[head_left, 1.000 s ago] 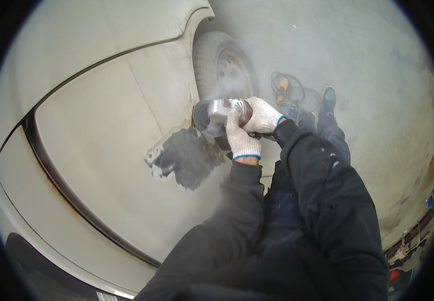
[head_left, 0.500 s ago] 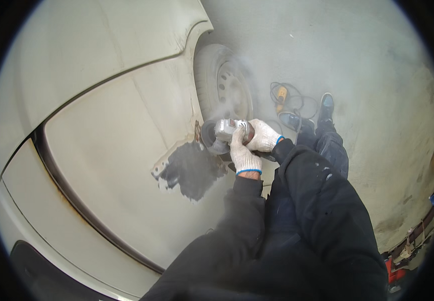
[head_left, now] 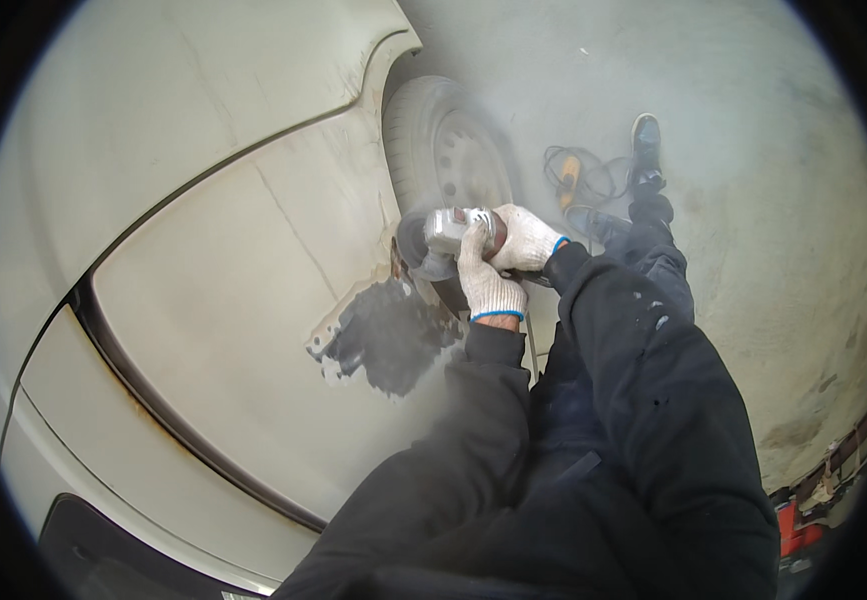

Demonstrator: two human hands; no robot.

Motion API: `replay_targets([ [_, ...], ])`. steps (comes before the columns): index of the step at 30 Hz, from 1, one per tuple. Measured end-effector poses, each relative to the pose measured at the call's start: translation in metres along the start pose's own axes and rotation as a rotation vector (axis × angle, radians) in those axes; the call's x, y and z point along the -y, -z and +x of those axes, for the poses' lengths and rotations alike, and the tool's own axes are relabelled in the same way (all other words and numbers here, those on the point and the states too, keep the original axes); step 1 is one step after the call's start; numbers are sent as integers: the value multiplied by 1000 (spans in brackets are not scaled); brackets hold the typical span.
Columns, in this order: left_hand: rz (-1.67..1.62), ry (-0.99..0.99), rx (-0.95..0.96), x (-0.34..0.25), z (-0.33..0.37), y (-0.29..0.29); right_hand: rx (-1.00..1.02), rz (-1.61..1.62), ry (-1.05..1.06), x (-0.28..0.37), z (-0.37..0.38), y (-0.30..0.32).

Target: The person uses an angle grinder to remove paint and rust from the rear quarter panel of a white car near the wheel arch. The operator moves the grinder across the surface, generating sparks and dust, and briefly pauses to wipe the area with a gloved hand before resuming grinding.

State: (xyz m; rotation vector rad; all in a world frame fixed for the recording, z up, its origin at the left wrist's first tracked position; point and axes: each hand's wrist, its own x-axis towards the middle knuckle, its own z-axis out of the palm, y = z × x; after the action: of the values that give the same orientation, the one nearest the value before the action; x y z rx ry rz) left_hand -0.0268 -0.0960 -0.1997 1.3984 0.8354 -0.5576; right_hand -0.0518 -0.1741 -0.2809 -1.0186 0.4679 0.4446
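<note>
An angle grinder with a silver head is held in both my gloved hands. My left hand, in a white knit glove with a blue cuff, is closed around its near side. My right hand wraps its body from the right. The grinder's disc is at the rusty wheel arch edge of the pale vehicle panel; whether it touches the metal is hard to make out through dust. Beside it on the panel lies a stripped dark grey patch with ragged edges.
A dusty wheel stands just beyond the grinder. On the floor to the right, a yellow-orange tool lies with a looped dark cable, close to my shoes. Red items and clutter line the lower right. Dust hazes the air.
The grinder and both hands sit slightly higher in the picture, still along the wheel arch edge. My farther foot has shifted forward. The view has moved a little.
</note>
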Motion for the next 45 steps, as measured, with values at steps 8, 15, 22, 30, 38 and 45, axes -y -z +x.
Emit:
replay_targets([
  [8, -33, -9, -214, 4, 5, -9, 139, 45, -5, -14, 10, -2],
  [15, -77, -11, -274, -3, 6, -23, 155, 98, 23, -7, 16, 2],
  [22, -17, 43, -144, -18, 7, -31, 138, 69, -79, 28, 19, 15],
  [30, -208, 115, -68, -27, 0, -29, 60, -437, 13, 72, 9, 25],
  [38, -232, 30, -90, -30, 0, -27, -4, -483, -35, 90, -3, 19],
  [45, -337, 110, 87, -29, 7, -17, -62, -612, -29, 102, -7, 21],
])
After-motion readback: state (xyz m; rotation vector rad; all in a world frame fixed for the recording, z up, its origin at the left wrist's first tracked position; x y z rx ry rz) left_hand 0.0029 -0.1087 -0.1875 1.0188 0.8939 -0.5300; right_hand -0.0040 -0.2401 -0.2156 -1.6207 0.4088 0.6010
